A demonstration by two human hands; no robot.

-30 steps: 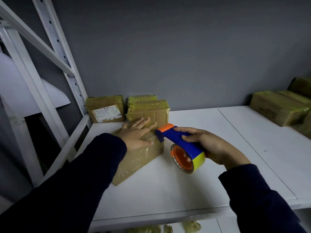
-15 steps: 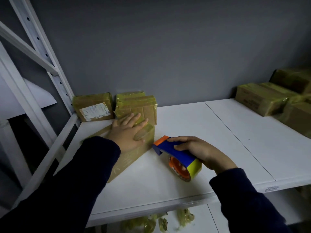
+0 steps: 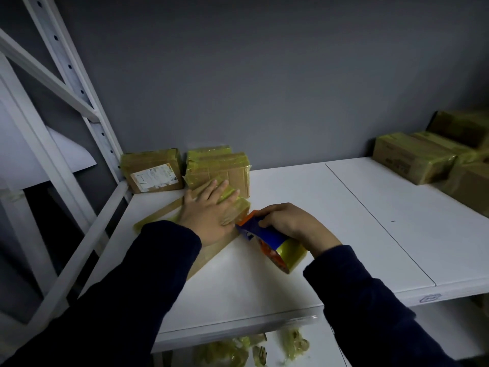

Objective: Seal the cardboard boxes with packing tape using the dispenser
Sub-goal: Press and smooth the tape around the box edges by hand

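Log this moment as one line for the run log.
step: taping | left hand: flat on cardboard box | right hand: grips tape dispenser, nose at box edge

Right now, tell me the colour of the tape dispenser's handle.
The tape dispenser's handle is blue with an orange tip; head view.

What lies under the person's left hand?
A flat cardboard box, partly taped, lies under the left hand. The hand and sleeve cover most of its top, so its seam cannot be seen.
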